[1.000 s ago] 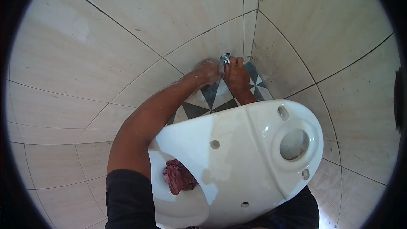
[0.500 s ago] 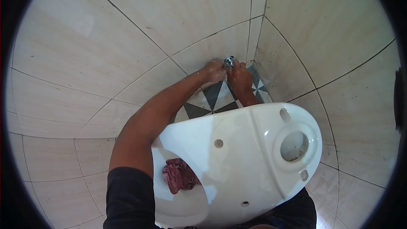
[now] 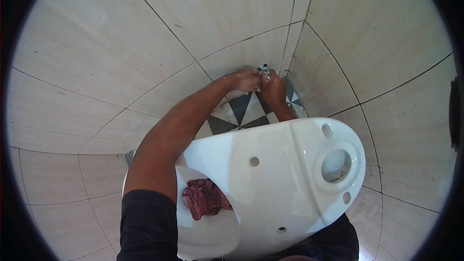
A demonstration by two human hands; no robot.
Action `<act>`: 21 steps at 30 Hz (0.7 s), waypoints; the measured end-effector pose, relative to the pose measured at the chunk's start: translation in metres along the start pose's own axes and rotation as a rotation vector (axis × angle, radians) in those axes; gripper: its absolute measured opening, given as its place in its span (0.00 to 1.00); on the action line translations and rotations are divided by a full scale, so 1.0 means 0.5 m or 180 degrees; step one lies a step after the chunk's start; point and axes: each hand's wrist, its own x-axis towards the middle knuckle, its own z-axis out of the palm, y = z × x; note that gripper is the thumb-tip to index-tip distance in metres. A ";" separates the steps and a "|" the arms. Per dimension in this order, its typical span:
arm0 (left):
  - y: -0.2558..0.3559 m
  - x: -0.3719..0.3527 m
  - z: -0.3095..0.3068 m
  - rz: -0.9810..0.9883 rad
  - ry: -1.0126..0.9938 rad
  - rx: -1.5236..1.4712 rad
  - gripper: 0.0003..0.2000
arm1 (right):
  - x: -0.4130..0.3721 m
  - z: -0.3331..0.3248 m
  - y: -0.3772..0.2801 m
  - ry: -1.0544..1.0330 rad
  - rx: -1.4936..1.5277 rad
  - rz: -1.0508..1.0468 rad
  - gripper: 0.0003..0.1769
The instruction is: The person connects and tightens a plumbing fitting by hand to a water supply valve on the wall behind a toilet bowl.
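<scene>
A small chrome valve (image 3: 264, 69) sits low on the tiled wall near the corner. My left hand (image 3: 246, 80) reaches it from the left, fingers curled against its lower side. On the valve's right, my right hand (image 3: 274, 87) is closed around it, its forearm partly hidden behind the toilet. Some fingertips of both hands are hidden. The white ceramic toilet (image 3: 270, 179) lies between my body and the wall, with a crumpled dark red cloth (image 3: 205, 199) in its bowl.
Beige tiled walls (image 3: 386, 34) meet in a corner beyond the hands. Black and white patterned floor tiles (image 3: 240, 111) show between the toilet and the wall. A dark object (image 3: 454, 113) stands at the far right edge.
The view has shifted slightly. My right hand has turned a little and sits lower beside the valve, so more of the chrome shows. My left hand stays close to the valve.
</scene>
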 end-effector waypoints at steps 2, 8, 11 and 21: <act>-0.004 0.007 -0.005 -0.0034 -0.0027 0.0042 0.11 | 0.004 0.003 0.000 0.0055 0.0390 0.0055 0.17; -0.120 0.104 -0.016 0.0873 -0.0123 0.1183 0.12 | 0.007 0.013 0.007 0.0117 0.0236 -0.0001 0.19; -0.142 0.134 -0.032 0.0959 -0.0123 0.1820 0.12 | 0.005 -0.004 -0.009 0.0143 0.0055 -0.0108 0.18; 0.003 -0.025 -0.024 -0.0954 -0.0467 0.2966 0.15 | 0.004 0.017 0.021 0.0335 -0.0398 -0.0645 0.14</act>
